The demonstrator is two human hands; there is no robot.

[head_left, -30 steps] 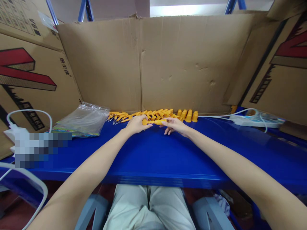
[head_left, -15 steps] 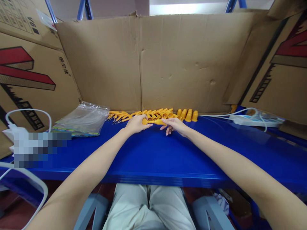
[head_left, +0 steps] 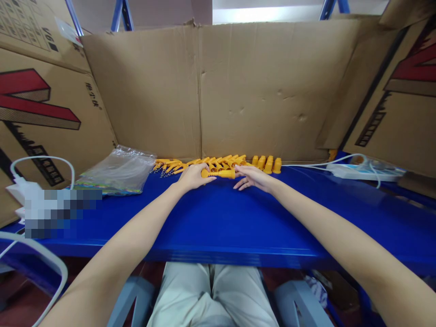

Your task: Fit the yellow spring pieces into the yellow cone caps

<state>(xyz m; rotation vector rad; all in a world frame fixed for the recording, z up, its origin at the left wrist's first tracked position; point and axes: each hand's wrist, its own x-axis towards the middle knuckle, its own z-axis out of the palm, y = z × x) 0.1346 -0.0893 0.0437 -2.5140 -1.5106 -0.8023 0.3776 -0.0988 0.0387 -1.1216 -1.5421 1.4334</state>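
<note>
As the left hand (head_left: 193, 177) grips: yellow piece (head_left: 221, 173), fingers closed around it, over the worktop (head_left: 218, 218)
Right hand (head_left: 254, 177): fingers loose beside flared end (head_left: 232, 173), hold unclear
Flared end: seemingly being worked; next calls for steadiness

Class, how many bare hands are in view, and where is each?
2. The left hand holds a yellow piece by one end; the right hand is at its other end, touch unclear.

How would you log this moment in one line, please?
left hand: holds yellow piece | right hand: at its right end, contact unclear | beyond: yellow cups
</note>
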